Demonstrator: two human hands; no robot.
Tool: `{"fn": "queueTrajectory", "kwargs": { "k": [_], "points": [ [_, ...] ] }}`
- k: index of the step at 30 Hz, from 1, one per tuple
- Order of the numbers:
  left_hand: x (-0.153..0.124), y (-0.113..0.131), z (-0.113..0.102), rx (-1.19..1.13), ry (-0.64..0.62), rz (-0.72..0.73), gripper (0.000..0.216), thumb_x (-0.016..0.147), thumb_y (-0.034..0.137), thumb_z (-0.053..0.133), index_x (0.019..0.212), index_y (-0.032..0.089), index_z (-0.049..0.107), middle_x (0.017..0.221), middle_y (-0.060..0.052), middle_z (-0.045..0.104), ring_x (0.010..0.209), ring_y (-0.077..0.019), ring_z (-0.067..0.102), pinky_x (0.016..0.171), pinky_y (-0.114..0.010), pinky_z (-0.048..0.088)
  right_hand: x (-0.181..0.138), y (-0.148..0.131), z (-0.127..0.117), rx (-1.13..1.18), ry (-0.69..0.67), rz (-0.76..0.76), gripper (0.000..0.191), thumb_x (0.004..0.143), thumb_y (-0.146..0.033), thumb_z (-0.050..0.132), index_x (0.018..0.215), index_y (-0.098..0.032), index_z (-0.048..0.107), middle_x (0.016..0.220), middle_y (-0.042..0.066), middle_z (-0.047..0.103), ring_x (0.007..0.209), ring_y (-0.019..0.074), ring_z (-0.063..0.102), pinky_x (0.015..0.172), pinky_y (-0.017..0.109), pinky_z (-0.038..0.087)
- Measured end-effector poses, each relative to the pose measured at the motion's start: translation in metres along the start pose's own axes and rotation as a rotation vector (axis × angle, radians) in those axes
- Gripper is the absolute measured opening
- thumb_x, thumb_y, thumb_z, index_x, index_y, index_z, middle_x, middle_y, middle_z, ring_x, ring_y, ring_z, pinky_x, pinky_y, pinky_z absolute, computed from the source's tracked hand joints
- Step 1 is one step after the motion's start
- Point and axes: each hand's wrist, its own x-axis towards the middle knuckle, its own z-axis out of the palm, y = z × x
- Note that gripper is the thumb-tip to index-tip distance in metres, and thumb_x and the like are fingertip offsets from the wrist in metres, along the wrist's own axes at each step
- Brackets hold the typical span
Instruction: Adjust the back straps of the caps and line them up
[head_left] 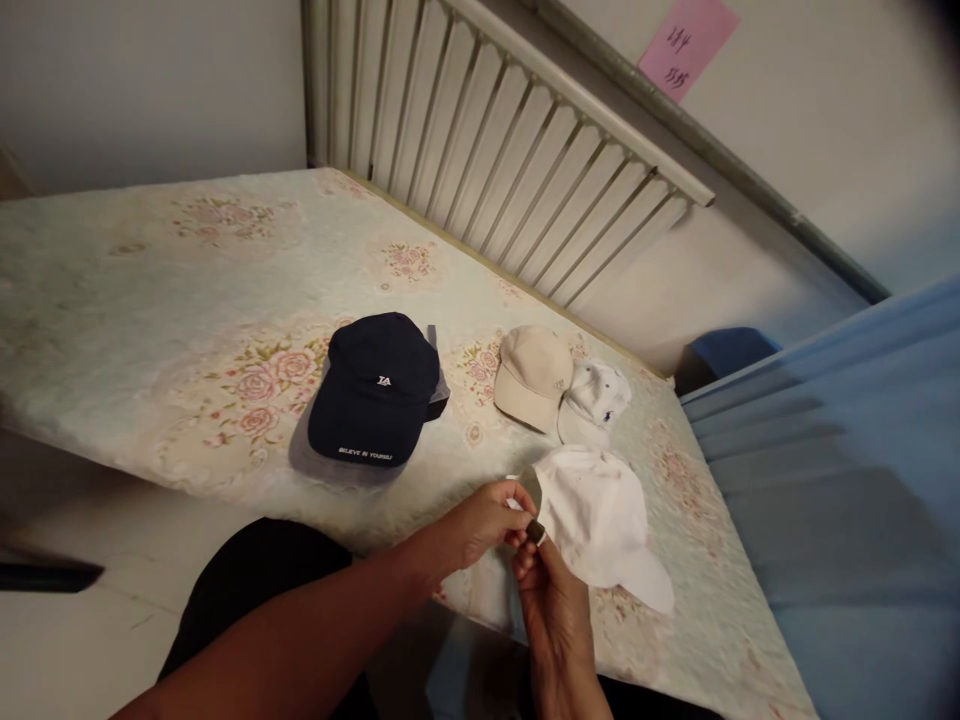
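Observation:
A white cap (596, 510) lies in front of me with its brim pointing to the lower right. Both hands meet at its back edge. My left hand (487, 520) is closed, thumb and fingers pinched at the cap's back strap. Beside it, my right hand (551, 600) is also closed on that strap, its thumb against a small dark piece (535, 531) that may be the buckle. The fingers partly hide the strap. Behind the white cap sit a beige cap (532, 370) and a smaller white cap (596, 400) with a dark logo, touching each other.
To the left, a navy cap (375, 385) with white lettering rests on a grey cap (311, 460). All lie on a floral-covered surface (315, 270). A white radiator (510, 150) runs behind it, and a blue curtain (840, 480) hangs at the right.

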Motion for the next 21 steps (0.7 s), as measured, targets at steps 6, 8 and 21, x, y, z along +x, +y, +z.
{"fn": "queueTrajectory", "kwargs": {
  "k": [6,8,21],
  "points": [
    [0.004,-0.003,0.002,0.023,0.039,0.008,0.015,0.072,0.019,0.046,0.080,0.013,0.057,0.066,-0.001,0.057,0.051,-0.0069,0.047,0.054,-0.023,0.035,0.001,-0.001,-0.003,-0.013,0.026,0.001,0.017,0.060,-0.016,0.076,0.076,-0.012,0.068,0.059,-0.002,0.059,0.047,0.0043,0.045,0.042,0.014,0.040],
    [0.005,-0.005,0.001,0.025,0.068,0.019,0.013,0.070,0.018,0.047,0.078,0.013,0.057,0.066,-0.001,0.057,0.050,-0.0063,0.045,0.053,-0.022,0.033,0.001,0.000,-0.004,-0.012,0.040,-0.006,0.017,0.059,-0.016,0.076,0.073,-0.012,0.067,0.058,-0.002,0.059,0.046,0.0041,0.045,0.042,0.014,0.040],
    [0.003,-0.011,-0.001,-0.062,0.017,0.040,0.016,0.067,0.016,0.056,0.083,0.015,0.053,0.057,0.002,0.057,0.049,-0.0085,0.051,0.050,-0.021,0.037,0.003,0.001,-0.003,0.008,0.020,-0.027,0.020,0.061,-0.017,0.076,0.076,-0.012,0.065,0.058,-0.002,0.058,0.049,0.0042,0.047,0.042,0.013,0.040]
  ]
}}
